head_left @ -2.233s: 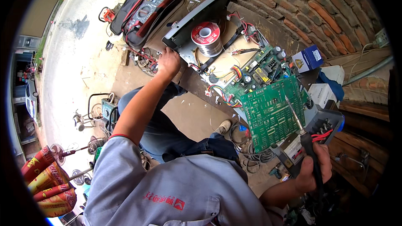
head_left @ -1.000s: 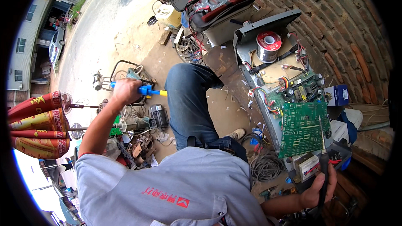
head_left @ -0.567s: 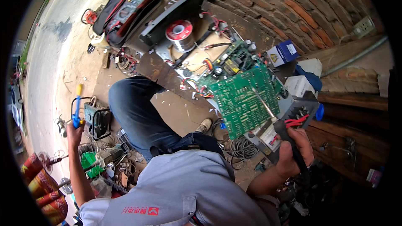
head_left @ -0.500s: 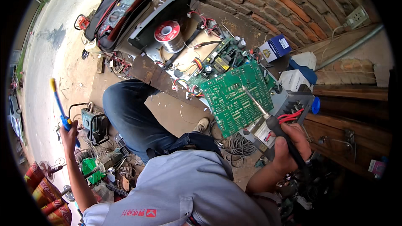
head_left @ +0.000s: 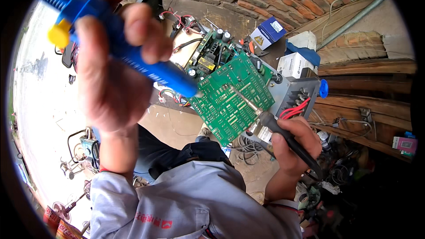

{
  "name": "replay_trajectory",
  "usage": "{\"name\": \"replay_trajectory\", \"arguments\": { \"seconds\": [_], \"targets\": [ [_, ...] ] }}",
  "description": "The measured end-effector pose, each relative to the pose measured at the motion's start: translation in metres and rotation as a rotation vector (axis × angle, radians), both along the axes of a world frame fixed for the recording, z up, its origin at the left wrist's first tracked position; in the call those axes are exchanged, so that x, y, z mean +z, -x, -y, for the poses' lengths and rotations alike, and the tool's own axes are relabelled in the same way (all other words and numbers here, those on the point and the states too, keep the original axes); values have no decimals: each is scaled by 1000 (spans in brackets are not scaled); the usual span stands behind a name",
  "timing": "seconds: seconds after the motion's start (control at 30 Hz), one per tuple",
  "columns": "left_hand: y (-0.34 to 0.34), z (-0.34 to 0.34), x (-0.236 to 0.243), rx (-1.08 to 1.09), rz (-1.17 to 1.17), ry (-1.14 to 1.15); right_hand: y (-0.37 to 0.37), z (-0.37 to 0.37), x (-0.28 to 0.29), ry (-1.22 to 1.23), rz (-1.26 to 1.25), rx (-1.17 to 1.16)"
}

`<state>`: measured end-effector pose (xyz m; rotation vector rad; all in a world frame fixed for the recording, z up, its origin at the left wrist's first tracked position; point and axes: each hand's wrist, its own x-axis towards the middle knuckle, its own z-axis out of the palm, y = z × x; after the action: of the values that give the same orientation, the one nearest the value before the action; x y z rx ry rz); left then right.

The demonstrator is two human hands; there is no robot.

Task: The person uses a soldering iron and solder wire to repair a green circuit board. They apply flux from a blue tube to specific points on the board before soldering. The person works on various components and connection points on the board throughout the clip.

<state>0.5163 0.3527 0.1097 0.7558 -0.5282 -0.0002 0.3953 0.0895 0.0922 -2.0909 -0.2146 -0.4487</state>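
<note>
One grey metal chassis (head_left: pixel 284 94): largest item; bare plate visible at three o'clock, clock read about the circuit board's middle, twelve at the top of the view.

One green circuit board (head_left: pixel 219 111): clock centre, laid aslant over the chassis, solder-dotted face up, presumably to keep that face within reach of both tools.

Left hand (head_left: pixel 114 82): between nine and ten o'clock, raised toward the camera, blurred; wrapped around a blue tubular tool (head_left: pixel 170 77), nose toward the board's ten o'clock corner. Contact: cannot tell. The full-fist hold probably serves to steer the barrel.

Right hand (head_left: pixel 287 163): between four and five o'clock; closed on a soldering iron (head_left: pixel 275 127), gripped like a thick pen, likely for fine aim; tip over the board, touch undetermined.

Obstruction: left hand and tool screen much of what lies at ten o'clock.

Remaining stock, descending: white box (head_left: pixel 294 65), two o'clock; blue box (head_left: pixel 272 31), one o'clock; red wires (head_left: pixel 295 108), three o'clock, just above the right hand, perhaps crowding it.
</note>
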Motion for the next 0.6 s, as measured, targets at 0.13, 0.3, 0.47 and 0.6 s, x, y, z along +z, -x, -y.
{"name": "replay_trajectory", "arguments": {
  "seconds": [0.13, 0.3, 0.47, 0.6],
  "targets": [
    [-18, 25, -13, -20, 30, 180, -2, -1, 3, 7, -11, 15],
    [-22, 30, -16, -28, -143, 138, -3, -3, 4, 21, -55, 19],
    [-28, 29, -23, -49, -170, 151, -5, -3, 5, 50, -68, 22],
    [-30, 28, -28, -28, -184, 127, -5, -4, 4, 62, -67, 29]
  ]
}}
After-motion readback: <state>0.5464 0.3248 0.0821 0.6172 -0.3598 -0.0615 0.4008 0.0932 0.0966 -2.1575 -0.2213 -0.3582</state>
